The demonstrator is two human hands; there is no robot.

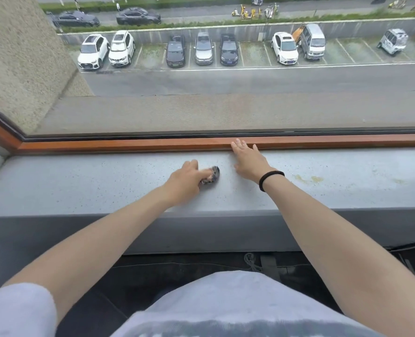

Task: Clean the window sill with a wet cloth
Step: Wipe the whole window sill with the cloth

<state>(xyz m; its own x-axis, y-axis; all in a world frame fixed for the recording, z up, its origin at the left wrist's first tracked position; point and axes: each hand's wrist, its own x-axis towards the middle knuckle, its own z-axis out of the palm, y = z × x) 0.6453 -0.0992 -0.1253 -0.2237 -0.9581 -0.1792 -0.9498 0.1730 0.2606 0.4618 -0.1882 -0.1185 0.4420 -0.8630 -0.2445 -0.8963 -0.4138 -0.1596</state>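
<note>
**Left hand.** The left hand [186, 179] has its fingers curled round a dark, speckled cloth [211, 175] and presses it onto the window sill [80, 183]. The knuckles face up and the arm reaches in from the lower left.

**Cloth.** The cloth is bunched into a small wad. Only the part that sticks out at the right side of the left hand shows; the remainder is hidden under the fingers. The visible part has its long axis running from the near left to the far right, at a slant to the sill's length. Its free end points towards the right hand. The wad lies about midway across the sill's depth, and whether it is wet cannot be told.

**Right hand.** The right hand [249, 161] is wide open and holds nothing – palm down on the sill, fingers straight and slightly spread. The fingertips [237, 142] reach the brown wooden frame strip [128, 144] at the back of the sill. A black hair band [271, 180] circles the wrist. The two hands lie near each other but apart, with the cloth between them.

**Surroundings.** The sill is pale grey with fine dark specks. Yellowish stains [308, 179] mark it to the right of the right wrist. Beyond the frame strip the window glass [201, 110] looks down on a car park with parked cars [203, 48].
</note>
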